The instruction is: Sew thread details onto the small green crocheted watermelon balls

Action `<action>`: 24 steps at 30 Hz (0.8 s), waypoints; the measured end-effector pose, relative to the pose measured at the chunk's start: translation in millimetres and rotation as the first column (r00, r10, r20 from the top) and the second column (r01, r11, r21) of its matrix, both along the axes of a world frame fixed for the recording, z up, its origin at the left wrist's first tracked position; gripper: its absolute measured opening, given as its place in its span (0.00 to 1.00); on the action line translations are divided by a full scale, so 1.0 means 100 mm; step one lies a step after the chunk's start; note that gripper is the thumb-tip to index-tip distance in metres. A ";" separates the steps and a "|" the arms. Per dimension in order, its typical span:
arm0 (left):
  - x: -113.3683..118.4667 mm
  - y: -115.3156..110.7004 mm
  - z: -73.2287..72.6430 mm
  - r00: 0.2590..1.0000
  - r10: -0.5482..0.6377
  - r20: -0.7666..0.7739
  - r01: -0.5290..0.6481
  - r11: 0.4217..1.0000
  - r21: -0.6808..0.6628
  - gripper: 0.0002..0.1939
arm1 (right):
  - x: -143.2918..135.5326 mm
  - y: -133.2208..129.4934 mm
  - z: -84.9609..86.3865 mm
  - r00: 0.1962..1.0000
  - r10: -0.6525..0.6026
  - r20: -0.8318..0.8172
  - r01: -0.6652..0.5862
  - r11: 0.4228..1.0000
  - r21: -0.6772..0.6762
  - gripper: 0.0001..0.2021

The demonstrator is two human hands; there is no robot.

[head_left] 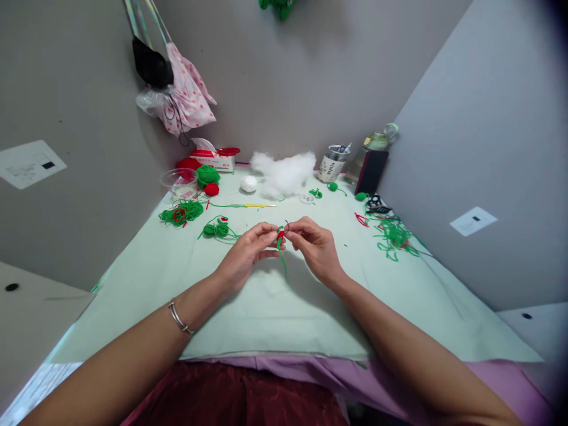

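Note:
Above the middle of the pale green table cover (284,319), my left hand (251,251) pinches a small red, white and green yarn piece (281,233) between thumb and fingers. A green yarn tail hangs down from it. My right hand (316,245) is closed at the other side of the piece, its fingertips pressed together at a thin dark strand (287,225). Whether that strand is thread or wire is too small to tell. Behind my hands lies a yellow-handled crochet hook (255,205).
White stuffing (286,173), a white yarn ball (248,184) and a pen holder (332,163) stand at the back. Green yarn (216,229) and a tangle (186,212) lie left. A phone (371,172) leans at back right, near green yarn scraps (394,235).

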State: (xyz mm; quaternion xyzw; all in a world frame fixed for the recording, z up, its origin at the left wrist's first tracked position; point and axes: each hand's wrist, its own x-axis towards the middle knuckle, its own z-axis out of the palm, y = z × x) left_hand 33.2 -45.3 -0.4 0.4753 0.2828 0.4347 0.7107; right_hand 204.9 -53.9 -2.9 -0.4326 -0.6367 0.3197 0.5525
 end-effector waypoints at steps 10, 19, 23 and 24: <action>-0.03 0.06 -0.03 1.000 0.011 0.027 -0.009 0.998 -0.055 0.08 | -0.02 -0.02 0.03 0.992 0.105 -0.068 -0.113 0.985 -0.131 0.08; -0.05 0.13 -0.12 0.996 -0.053 0.066 0.063 0.983 -0.172 0.09 | 0.10 -0.02 0.13 0.991 -0.075 0.114 0.078 0.997 -0.017 0.09; -0.03 0.10 -0.11 0.998 -0.055 -0.011 0.053 0.990 -0.131 0.10 | 0.10 -0.06 0.17 0.955 -0.064 0.290 0.022 0.989 0.147 0.05; -0.02 0.09 -0.10 0.998 -0.052 -0.036 0.048 0.992 -0.117 0.10 | 0.09 -0.07 0.16 0.938 -0.032 0.346 -0.028 0.986 0.166 0.05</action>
